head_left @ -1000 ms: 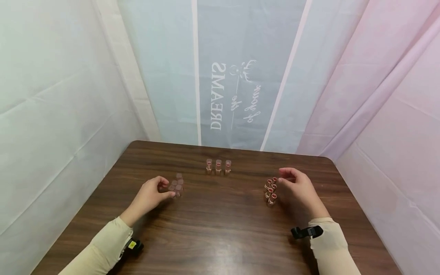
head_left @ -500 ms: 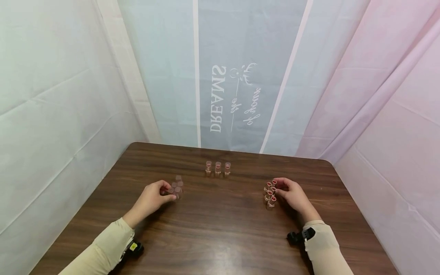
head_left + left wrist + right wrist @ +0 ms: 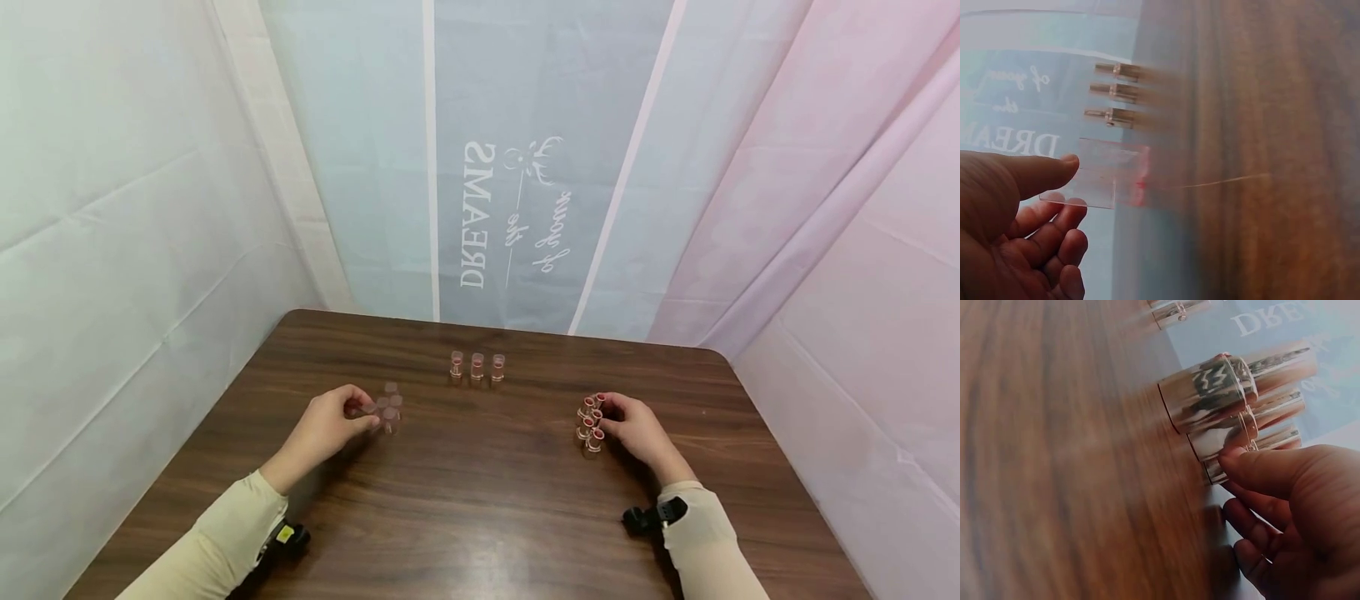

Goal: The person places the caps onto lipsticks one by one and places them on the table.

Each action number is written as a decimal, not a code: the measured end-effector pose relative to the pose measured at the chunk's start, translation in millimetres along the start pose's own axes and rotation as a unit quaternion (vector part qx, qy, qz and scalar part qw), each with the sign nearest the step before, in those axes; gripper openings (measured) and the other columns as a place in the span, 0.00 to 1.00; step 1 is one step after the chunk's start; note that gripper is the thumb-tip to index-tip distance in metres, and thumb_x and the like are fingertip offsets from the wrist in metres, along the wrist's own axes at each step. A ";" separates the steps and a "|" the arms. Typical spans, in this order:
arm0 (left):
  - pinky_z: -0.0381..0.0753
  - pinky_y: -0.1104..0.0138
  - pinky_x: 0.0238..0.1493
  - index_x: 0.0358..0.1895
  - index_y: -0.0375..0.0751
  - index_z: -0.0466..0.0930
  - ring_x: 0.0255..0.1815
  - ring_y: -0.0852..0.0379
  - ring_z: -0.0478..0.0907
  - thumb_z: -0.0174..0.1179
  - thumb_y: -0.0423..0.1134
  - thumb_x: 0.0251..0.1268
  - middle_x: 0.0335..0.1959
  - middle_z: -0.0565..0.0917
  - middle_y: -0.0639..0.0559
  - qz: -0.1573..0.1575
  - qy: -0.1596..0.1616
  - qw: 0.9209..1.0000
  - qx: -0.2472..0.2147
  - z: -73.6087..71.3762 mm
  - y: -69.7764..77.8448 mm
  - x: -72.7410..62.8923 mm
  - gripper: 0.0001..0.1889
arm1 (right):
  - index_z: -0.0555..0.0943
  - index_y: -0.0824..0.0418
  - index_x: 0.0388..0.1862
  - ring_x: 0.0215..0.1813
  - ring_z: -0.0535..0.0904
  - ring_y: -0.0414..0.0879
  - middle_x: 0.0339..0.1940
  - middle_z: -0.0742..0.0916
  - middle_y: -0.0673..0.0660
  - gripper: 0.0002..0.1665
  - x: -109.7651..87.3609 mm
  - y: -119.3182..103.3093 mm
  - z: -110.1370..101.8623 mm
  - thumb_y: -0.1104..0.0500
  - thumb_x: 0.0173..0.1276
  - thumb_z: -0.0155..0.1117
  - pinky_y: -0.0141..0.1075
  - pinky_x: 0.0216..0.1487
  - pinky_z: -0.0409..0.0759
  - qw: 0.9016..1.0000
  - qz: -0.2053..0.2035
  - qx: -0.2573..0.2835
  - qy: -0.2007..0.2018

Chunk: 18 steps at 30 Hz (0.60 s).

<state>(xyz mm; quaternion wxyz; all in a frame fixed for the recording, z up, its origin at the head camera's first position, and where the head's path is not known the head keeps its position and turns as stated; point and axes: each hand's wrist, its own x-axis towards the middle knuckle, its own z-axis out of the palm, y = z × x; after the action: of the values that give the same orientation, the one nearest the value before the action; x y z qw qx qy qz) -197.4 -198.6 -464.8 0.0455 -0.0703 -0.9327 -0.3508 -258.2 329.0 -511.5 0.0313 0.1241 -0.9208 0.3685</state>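
Head: brown table (image 3: 480,492) bears gold tubes (image 3: 595,440); drapes (image 3: 367,167) behind.

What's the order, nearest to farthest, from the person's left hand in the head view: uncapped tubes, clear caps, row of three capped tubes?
1. Clear caps: clustered at the left hand, which pinches one.
2. Row of three capped tubes: toward the middle, near the table's far edge.
3. Uncapped tubes: over on the right, at the right hand.

Left fingers (image 3: 1071,249) pinched, right fingers (image 3: 1251,526) curled
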 end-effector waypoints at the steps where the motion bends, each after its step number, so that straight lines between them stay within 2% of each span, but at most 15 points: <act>1: 0.80 0.59 0.43 0.43 0.44 0.83 0.40 0.56 0.80 0.73 0.43 0.63 0.39 0.85 0.53 0.002 0.002 1.000 -0.002 -1.8 1.5 0.6 0.12 | 0.83 0.63 0.53 0.47 0.81 0.49 0.44 0.87 0.57 0.17 0.4 -0.1 0.5 0.69 0.66 0.70 0.38 0.47 0.78 1.000 0.000 -0.001 0.001; 7: 0.79 0.59 0.43 0.44 0.43 0.82 0.41 0.56 0.80 0.73 0.43 0.64 0.40 0.85 0.52 0.013 0.009 1.000 -0.015 -8.8 11.2 2.1 0.12 | 0.83 0.63 0.49 0.43 0.79 0.48 0.42 0.87 0.57 0.11 0.5 -3.0 -1.9 0.64 0.68 0.70 0.40 0.45 0.76 0.999 0.019 -0.019 0.020; 13: 0.79 0.58 0.44 0.44 0.45 0.83 0.41 0.55 0.80 0.73 0.43 0.64 0.40 0.85 0.53 0.022 0.021 0.999 -0.017 -14.8 20.0 0.1 0.11 | 0.82 0.63 0.43 0.44 0.81 0.49 0.41 0.88 0.59 0.13 -4.2 -9.1 -21.9 0.54 0.71 0.71 0.43 0.46 0.77 0.995 0.039 -0.037 0.079; 16: 0.79 0.58 0.45 0.44 0.47 0.83 0.42 0.55 0.80 0.73 0.43 0.63 0.40 0.86 0.54 0.025 0.027 0.999 -0.012 -17.1 22.5 -0.9 0.11 | 0.80 0.65 0.46 0.44 0.81 0.47 0.43 0.88 0.62 0.16 -7.8 -18.7 -36.3 0.53 0.73 0.70 0.40 0.46 0.77 0.992 0.045 -0.029 0.111; 18: 0.79 0.59 0.45 0.43 0.47 0.83 0.42 0.55 0.81 0.74 0.43 0.63 0.40 0.86 0.55 0.027 0.032 0.999 -0.011 -18.2 23.6 -0.8 0.11 | 0.80 0.66 0.49 0.43 0.81 0.42 0.45 0.88 0.63 0.18 -10.0 -29.5 -45.1 0.53 0.73 0.69 0.34 0.45 0.78 0.991 0.051 -0.017 0.127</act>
<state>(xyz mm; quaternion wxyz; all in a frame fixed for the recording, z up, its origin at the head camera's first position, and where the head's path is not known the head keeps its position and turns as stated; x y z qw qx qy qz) -192.1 -193.2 -436.0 0.0841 -0.0844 -0.9247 -0.3615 -242.7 341.4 -460.3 0.1309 0.0288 -0.9206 0.3667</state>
